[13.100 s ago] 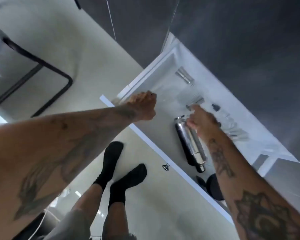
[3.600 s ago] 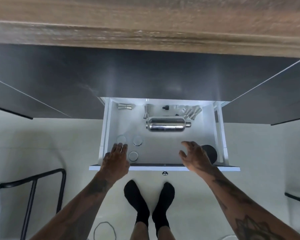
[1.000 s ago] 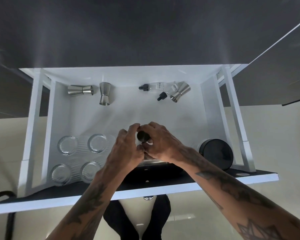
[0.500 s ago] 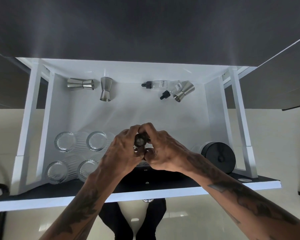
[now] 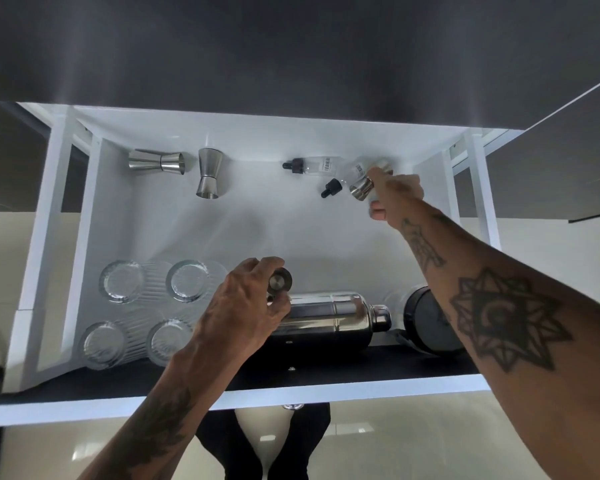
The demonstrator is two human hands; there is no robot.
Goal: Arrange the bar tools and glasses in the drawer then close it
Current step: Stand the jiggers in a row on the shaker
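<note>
Glossy pale floor [image 5: 430, 441] below; white drawer [image 5: 291, 233] open. Left hand [image 5: 246, 306], grip closed on small steel jigger [image 5: 280, 280] above polished shaker [image 5: 329, 318] lying near front. Right hand [image 5: 392, 195], grip on steel jigger [image 5: 361, 188] at back right, beside clear dropper bottles [image 5: 312, 166]. Four ribbed glasses [image 5: 153, 306] front left.

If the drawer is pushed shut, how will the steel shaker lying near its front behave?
The shaker lies on its side and is round and polished, so it would probably roll or slide. The drawer floor looks smooth, offering little grip. It may bump the black jar beside its cap.
</note>
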